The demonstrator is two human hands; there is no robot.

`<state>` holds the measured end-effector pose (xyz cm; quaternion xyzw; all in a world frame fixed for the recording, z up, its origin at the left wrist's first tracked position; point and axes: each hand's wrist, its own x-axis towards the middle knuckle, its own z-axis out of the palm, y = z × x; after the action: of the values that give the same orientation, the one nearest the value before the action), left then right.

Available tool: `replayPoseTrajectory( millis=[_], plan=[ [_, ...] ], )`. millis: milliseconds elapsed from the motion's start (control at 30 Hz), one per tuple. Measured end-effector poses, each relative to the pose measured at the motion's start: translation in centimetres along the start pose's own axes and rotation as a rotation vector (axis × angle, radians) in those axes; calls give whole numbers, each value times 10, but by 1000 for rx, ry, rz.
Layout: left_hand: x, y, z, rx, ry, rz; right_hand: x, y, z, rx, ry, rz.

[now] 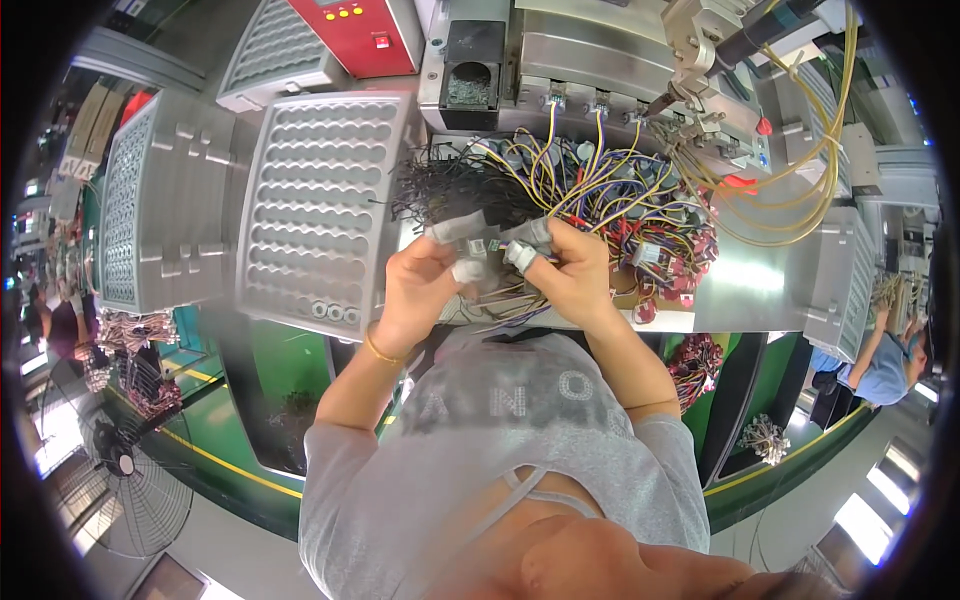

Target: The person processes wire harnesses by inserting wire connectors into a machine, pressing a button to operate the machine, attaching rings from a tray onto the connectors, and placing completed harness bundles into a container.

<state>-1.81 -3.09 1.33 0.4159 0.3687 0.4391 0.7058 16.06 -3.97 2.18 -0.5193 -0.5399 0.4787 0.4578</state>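
Observation:
My left hand [415, 285] and my right hand [580, 268] meet over the front of the bench, fingers bent inward and fingertips wrapped in grey covers. Between them sits a tiny part with a green face [494, 245], like a small circuit board, pinched in my right fingertips. My left thumb and forefinger are closed beside it; blur hides what they grip. Just beyond lies a heap of black wires [450, 180]. To its right spreads a bundle of yellow and purple wires [600, 185] with round grey parts and red connectors [690, 250] among them.
A grey tray with round wells [325, 215] lies left, a few rings in its near corner. Stacked trays [165, 215] stand further left. Behind are a red control box [365, 40] and a metal machine [600, 50] with wires clamped at its front. Cables [835, 130] hang right.

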Motion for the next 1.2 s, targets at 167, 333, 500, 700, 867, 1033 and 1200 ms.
replayPoseTrajectory(
  millis=[167, 333, 500, 700, 867, 1033, 1200],
  plan=[
    [2, 6, 11, 1, -11, 32, 2, 3, 1, 30, -24, -11],
    [2, 7, 12, 50, -85, 103, 3, 0, -4, -53, -29, -45],
    [9, 13, 17, 481, -147, 366, 7, -11, -18, -282, -62, -265],
    [16, 2, 25, 32, -51, 11, -3, -4, -13, -83, -51, -53],
    [35, 10, 44, -109, -132, 13, -4, -27, -25, 30, 21, -54],
    [47, -20, 72, 114, -427, 1, -10, -2, -67, 123, 122, 179],
    [66, -59, 81, 1091, -515, 668, 5, 46, -146, 476, 823, -73]
  ],
)
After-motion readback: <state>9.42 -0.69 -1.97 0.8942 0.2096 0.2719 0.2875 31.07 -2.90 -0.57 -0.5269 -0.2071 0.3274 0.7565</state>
